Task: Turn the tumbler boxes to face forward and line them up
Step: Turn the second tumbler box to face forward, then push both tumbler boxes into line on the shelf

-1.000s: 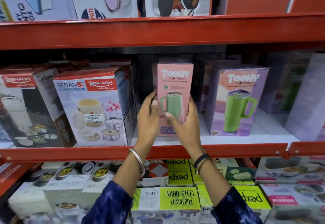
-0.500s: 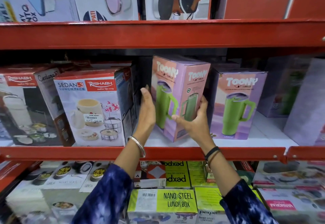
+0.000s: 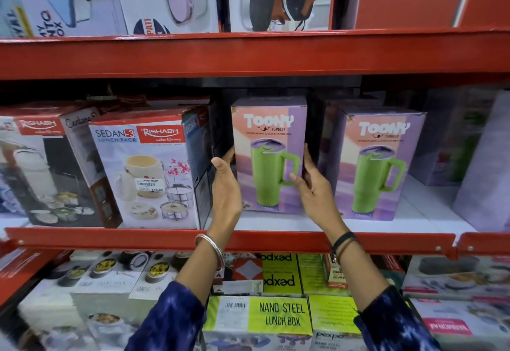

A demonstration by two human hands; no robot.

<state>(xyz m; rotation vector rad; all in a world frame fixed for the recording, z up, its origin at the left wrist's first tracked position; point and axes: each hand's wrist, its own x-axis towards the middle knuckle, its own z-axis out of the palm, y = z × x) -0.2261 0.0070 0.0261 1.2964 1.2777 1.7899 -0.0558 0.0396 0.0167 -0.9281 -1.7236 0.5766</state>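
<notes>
A pink and purple Toony tumbler box stands upright on the white middle shelf, its front with the green tumbler picture facing me. My left hand presses its left side and my right hand holds its right edge, fingers over the lower front. To its right, across a gap, a second Toony tumbler box stands with its front turned slightly left. More purple boxes sit blurred behind and to the right.
A Rishabh Sedan-3 lunch pack box stands close on the left of the held box, with another Rishabh box beyond. Red shelf rails run above and below. Lunch box cartons fill the shelf beneath.
Both hands have turned the box from showing its narrow side, through a corner-on angle, to showing its wide front. It now stands square on the shelf.
</notes>
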